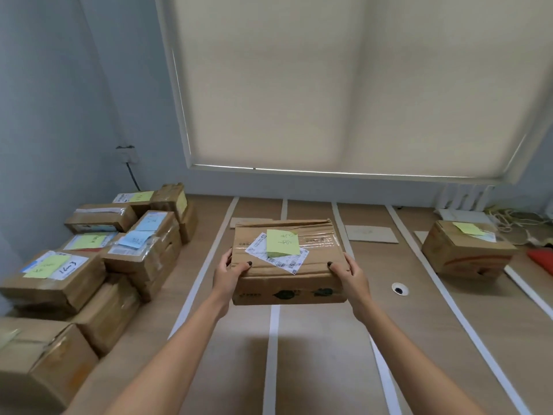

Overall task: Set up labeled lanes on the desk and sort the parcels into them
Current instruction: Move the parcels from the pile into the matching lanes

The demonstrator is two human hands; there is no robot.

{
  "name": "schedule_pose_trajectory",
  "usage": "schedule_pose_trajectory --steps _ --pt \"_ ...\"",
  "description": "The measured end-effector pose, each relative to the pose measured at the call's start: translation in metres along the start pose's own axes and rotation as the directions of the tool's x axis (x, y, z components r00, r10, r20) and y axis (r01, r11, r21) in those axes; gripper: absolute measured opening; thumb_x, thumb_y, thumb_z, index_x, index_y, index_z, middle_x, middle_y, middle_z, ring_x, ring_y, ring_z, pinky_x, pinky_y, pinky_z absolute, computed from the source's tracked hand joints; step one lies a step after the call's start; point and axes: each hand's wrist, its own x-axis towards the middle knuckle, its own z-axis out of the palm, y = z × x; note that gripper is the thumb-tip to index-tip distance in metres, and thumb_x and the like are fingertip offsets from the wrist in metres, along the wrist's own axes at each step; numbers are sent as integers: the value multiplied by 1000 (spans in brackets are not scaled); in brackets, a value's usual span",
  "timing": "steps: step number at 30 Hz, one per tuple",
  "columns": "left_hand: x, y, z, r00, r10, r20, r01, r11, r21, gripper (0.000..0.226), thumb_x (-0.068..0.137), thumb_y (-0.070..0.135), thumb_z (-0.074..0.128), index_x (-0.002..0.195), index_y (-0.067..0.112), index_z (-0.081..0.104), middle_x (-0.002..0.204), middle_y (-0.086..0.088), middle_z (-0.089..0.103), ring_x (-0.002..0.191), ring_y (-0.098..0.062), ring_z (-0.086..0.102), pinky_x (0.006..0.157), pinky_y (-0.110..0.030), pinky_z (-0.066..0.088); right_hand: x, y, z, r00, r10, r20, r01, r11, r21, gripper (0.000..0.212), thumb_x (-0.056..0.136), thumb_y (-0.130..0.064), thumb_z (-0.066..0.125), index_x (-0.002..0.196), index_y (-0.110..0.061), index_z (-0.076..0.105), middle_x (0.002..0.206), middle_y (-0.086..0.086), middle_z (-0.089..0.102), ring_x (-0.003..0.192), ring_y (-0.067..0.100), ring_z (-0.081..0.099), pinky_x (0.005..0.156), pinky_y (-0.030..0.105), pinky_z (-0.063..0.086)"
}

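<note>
Over the middle of the pale wooden desk (323, 339), both hands hold a brown cardboard parcel (287, 265) bearing a green sticky note (282, 242) and a white shipping label (276, 255). White tape strips (273, 351) run toward 12 o'clock, marking lanes with bare wood between them. At 9 o'clock, a stack of taped cardboard parcels (113, 250) crowds the desk's edge; at 2 o'clock one brown box (466, 250) sits alone. Left hand (229, 275) and right hand (350, 277) grip the parcel's near corners, thumbs on top, forearms extended
</note>
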Motion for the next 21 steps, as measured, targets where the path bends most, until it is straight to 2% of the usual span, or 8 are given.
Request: schedule_pose_trajectory --steps 3,7,10,12,14,16,21 --pt "-14 2 34 1000 13 3 -13 999 29 59 85 16 63 138 23 39 116 0 57 93 -6 56 66 -20 45 4 2 -36 1000 18 4 -18 1000 10 54 87 -32 58 139 -31 40 125 4 53 108 21 52 72 29 45" --pt "-21 0 66 1000 10 10 -10 999 52 59 86 17 62 140 25 37 111 2 56 90 -6 56 63 -19 45 5 9 -68 1000 9 21 -9 1000 -19 57 87 -35 59 140 -32 37 124 3 54 106 19 52 69 25 46" --pt "-23 -5 88 999 -17 48 17 1000 6 60 86 14 61 140 26 38 112 2 60 89 -8 59 61 -18 47 6 18 -88 999 45 -5 -45 999 -2 57 87 -33 59 140 -31 38 125 4 54 109 20 53 80 31 49" --pt "-25 -12 103 997 -30 66 32 999 -35 60 85 13 61 139 28 40 115 1 62 92 -13 62 65 -22 50 7 22 -101 998 62 -17 -62 998 0 59 87 -33 59 142 -30 36 126 5 53 111 21 51 85 33 48" --pt "-28 -17 119 996 -23 87 29 998 -63 61 84 10 61 139 26 42 119 -1 63 97 -17 62 73 -25 51 9 23 -116 998 60 -34 -60 998 11 58 88 -33 58 142 -30 36 126 5 52 109 20 50 76 28 46" --pt "-32 -22 135 995 -18 96 26 996 -81 60 83 6 61 138 26 44 119 -2 64 96 -17 62 73 -24 51 10 27 -133 997 57 -49 -56 998 26 57 89 -32 57 142 -30 36 125 3 52 107 18 50 68 24 43" --pt "-47 -26 184 993 -5 118 12 998 -66 57 85 9 58 138 25 44 121 -5 61 99 -20 60 71 -26 50 13 38 -184 995 44 -88 -42 999 26 59 89 -34 56 144 -31 33 122 -1 49 107 17 47 68 23 41"
